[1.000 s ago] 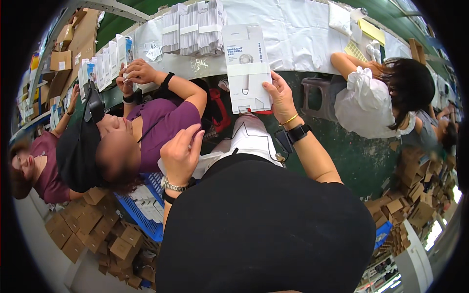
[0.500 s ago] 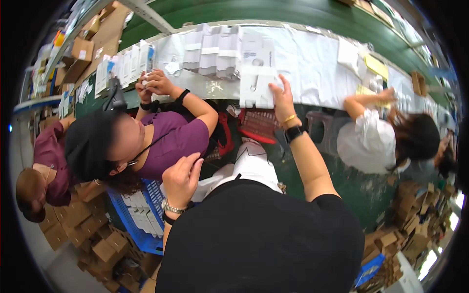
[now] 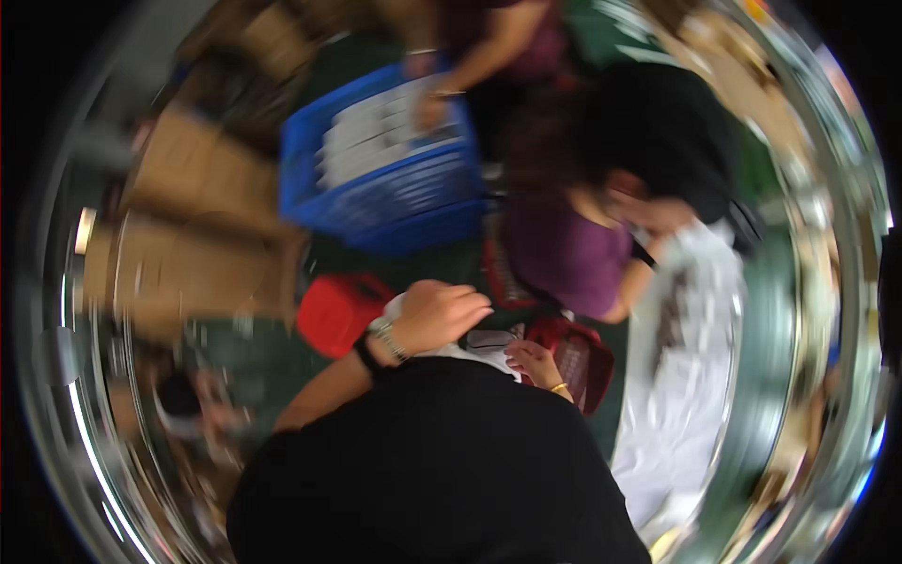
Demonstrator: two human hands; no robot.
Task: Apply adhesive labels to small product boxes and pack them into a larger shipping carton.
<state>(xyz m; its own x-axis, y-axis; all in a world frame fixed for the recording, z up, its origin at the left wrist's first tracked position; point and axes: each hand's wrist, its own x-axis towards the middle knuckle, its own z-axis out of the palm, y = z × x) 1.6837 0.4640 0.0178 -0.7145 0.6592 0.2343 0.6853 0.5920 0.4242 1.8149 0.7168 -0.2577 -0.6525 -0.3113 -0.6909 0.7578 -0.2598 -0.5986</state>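
Observation:
My left hand (image 3: 435, 320), with a metal watch band at the wrist, is held out in front of my body. Its fingers are stretched out and I see nothing in them. Lower and to the right, my right hand (image 3: 534, 362) shows loosely bent fingers and a gold bracelet, with no object visible in it. Both hands hover near my lap, over white trousers (image 3: 484, 348). Beyond them, a blue plastic crate (image 3: 404, 193) holds white boxes (image 3: 362, 141); another person's hand (image 3: 432, 110) reaches into it.
Close by my left hand stands a red plastic stool (image 3: 329, 315). A red slatted seat (image 3: 584, 362) is by my right hand. A person in purple (image 3: 564, 244) sits along the white-covered table (image 3: 672, 404). Cardboard boxes (image 3: 202, 263) are stacked at left. Motion blurs much of the picture.
The view has swung left, from the table toward the blue crate. My right hand has left the white box at the table edge and come back near my lap. My left hand's fingers have straightened.

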